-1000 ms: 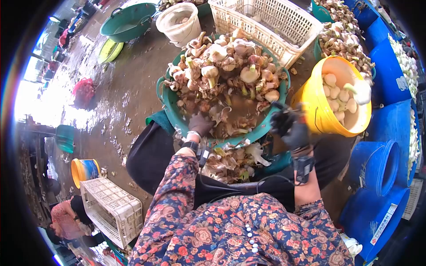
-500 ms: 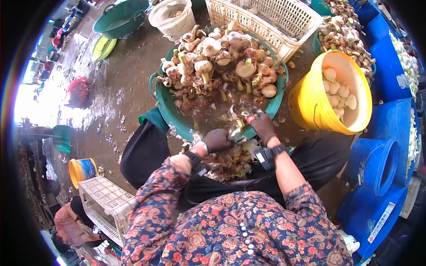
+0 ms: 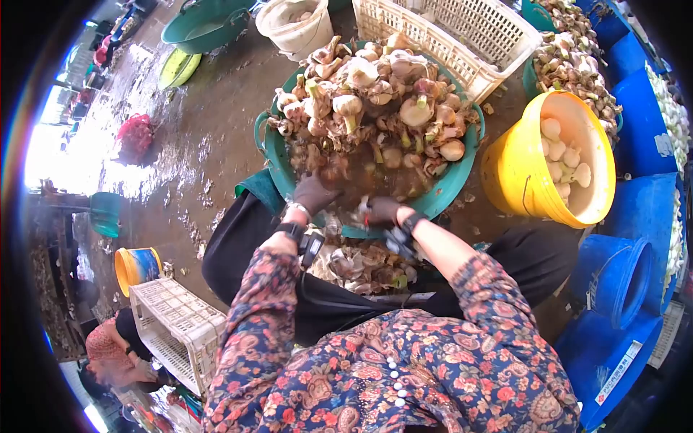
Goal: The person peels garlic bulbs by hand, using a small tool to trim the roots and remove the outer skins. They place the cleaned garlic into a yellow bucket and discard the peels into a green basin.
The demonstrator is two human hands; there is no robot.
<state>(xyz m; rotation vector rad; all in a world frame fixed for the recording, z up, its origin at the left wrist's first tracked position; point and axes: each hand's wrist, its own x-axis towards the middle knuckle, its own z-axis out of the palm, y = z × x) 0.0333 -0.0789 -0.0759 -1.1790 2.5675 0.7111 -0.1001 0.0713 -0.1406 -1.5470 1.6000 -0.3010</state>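
A green tub (image 3: 442, 199) of murky water holds a heap of garlic bulbs (image 3: 361, 79) with roots and stems. My left hand (image 3: 315, 195), in a dark glove, reaches over the tub's near left rim, fingers apart at the water beside the bulbs. My right hand (image 3: 382, 211), also gloved, is closed at the near rim on a small red-handled tool (image 3: 367, 210); its working end is blurred. Below both hands lies a pile of garlic peelings (image 3: 361, 265) between my legs.
To the right stands a yellow bucket (image 3: 505, 169) with peeled garlic bulbs (image 3: 563, 159). Behind the tub are a cream plastic crate (image 3: 426, 43) and a white bucket (image 3: 296, 32). Blue containers (image 3: 613, 270) line the right side. Another person (image 3: 112, 346) sits at lower left near a white crate (image 3: 177, 325).
My left hand has moved left and forward into the tub, away from the peelings it held beside my right hand. My right hand has drawn back left to the near rim. The view has shifted slightly.
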